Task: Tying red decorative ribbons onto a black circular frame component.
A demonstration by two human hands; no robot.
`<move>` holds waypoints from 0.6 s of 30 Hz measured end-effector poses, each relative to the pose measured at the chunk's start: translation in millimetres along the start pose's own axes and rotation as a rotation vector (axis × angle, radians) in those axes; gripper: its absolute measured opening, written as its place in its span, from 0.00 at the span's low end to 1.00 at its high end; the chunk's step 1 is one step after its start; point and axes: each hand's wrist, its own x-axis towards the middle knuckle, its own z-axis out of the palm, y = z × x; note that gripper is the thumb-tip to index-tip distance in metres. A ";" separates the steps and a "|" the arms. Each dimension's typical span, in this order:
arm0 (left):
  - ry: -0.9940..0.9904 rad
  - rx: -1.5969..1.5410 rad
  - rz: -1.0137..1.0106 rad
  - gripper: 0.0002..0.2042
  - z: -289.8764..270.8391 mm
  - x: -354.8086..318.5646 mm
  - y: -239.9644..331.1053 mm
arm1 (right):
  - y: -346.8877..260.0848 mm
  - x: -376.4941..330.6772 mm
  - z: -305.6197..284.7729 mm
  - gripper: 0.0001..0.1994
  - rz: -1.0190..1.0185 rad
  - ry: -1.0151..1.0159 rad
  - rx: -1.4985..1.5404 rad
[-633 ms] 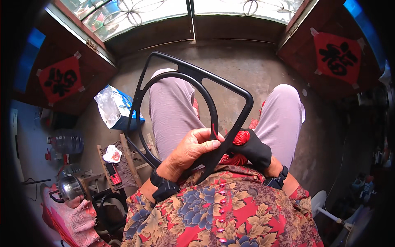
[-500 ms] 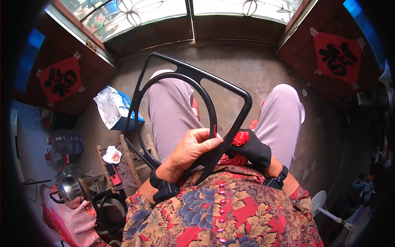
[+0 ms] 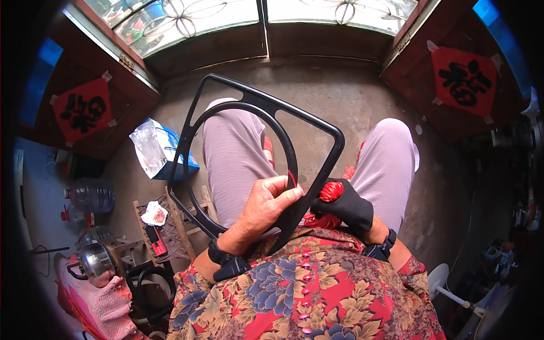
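Note:
A black plastic frame, angular outside with a large round ring inside, lies tilted across my lap, mostly over my left thigh. My left hand, bare, pinches with thumb and forefinger at the ring's right side. A short red cord end sticks up from that pinch. My right hand, in a black glove, is closed around a bundle of glossy red cord just right of the frame. More red loops hang below, partly hidden by the frame. Black bands circle both wrists.
Left of my knee stands a blue-and-white box with clear plastic. A low wooden stool carries a red-and-black phone and crumpled white paper. Nearby are a metal pot, a clear jug and another black ring-shaped piece.
The frame has tilted slightly, its right corner shifting a little to the left. My left hand has moved slightly left, and more of the red cord end shows. My right hand stays nearly still.

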 end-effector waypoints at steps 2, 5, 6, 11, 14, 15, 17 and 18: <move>0.010 0.024 0.011 0.07 -1.5 1.6 -3.7 | 1.8 1.1 -0.2 0.08 -0.004 0.021 -0.006; 0.028 0.050 0.013 0.07 -2.8 2.7 -5.4 | 3.6 5.1 -0.1 0.11 0.058 0.120 0.074; 0.034 0.052 0.006 0.07 -3.3 3.1 -5.3 | 5.6 6.2 -1.7 0.11 0.058 0.120 0.072; 0.168 -0.063 0.102 0.06 -21.5 -3.9 -3.0 | 8.1 2.5 -22.9 0.13 -0.142 0.360 0.445; 0.341 -0.215 0.220 0.05 -38.0 -13.7 11.3 | 12.0 -10.3 -49.2 0.11 -0.229 0.297 0.785; 0.403 -0.281 0.252 0.05 -47.2 -19.4 14.6 | 17.3 -12.8 -59.6 0.11 -0.271 0.245 0.926; 0.451 -0.373 0.239 0.07 -69.6 -30.6 15.8 | 5.0 -28.6 -60.6 0.13 -0.301 0.480 0.861; 0.432 -0.458 0.260 0.08 -81.9 -36.5 13.6 | 17.1 -35.5 -81.8 0.14 -0.364 0.421 0.893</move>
